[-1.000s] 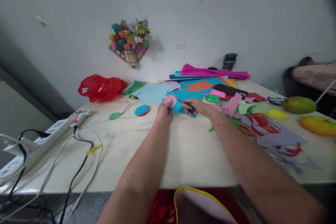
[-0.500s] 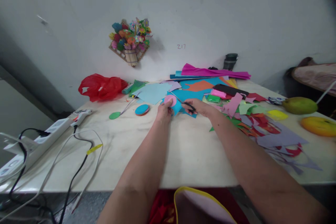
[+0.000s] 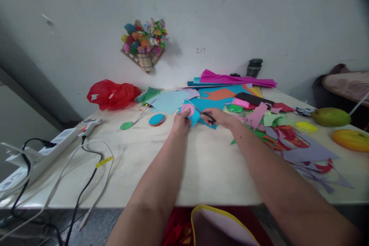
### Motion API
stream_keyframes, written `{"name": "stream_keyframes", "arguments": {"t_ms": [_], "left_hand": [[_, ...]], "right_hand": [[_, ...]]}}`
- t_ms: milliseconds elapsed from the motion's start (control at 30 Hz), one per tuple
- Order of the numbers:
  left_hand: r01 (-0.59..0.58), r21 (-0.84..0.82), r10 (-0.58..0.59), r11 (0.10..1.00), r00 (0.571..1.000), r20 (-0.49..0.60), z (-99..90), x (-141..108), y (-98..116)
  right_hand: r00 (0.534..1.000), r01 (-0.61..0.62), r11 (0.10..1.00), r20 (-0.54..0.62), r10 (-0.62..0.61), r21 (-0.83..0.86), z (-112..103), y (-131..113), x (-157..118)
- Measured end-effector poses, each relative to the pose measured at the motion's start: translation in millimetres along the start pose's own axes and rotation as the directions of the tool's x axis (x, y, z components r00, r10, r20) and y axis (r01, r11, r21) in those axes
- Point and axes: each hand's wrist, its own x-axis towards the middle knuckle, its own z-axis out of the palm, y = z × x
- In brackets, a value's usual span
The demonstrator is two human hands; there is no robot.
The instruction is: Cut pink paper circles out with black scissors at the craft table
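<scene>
My left hand [image 3: 181,120] pinches a pink paper circle [image 3: 187,110] laid over a piece of blue paper [image 3: 195,117]. Closed round the handles of a pair of scissors [image 3: 208,116], my right hand [image 3: 216,117] holds the blades at the right side of the circle, against the blue paper. More blue paper lies on the table behind both hands. To the left is a small stack of blue paper circles [image 3: 157,119] with an orange edge showing beneath. A green paper circle [image 3: 126,125] lies farther left beside a thin stick.
Paper scraps [image 3: 288,138] spread over the right side, near a black phone [image 3: 255,100] and two mango-like fruits [image 3: 330,117]. A red plastic bag [image 3: 113,94] sits back left. A power strip [image 3: 43,157] with cables runs along the left edge.
The view has shifted very slightly. Both hands keep almost the same pose, with the scissors still at the edge of the pink circle.
</scene>
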Motion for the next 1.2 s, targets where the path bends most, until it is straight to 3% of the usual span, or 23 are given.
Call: {"name": "stream_keyframes", "arguments": {"t_ms": [400,1200], "left_hand": [[0.013,-0.002,-0.013,1.000,1.000,-0.011,3.6,-4.6,3.8],[0.028,-0.031,-0.030,0.999,0.998,-0.048,4.6,-4.1,5.4]], "right_hand": [[1.000,0.028,0.999,0.004,-0.028,-0.034,-0.2,5.2,4.1],[1.000,0.023,0.999,-0.020,-0.024,-0.024,9.0,-6.9,-2.1]]}}
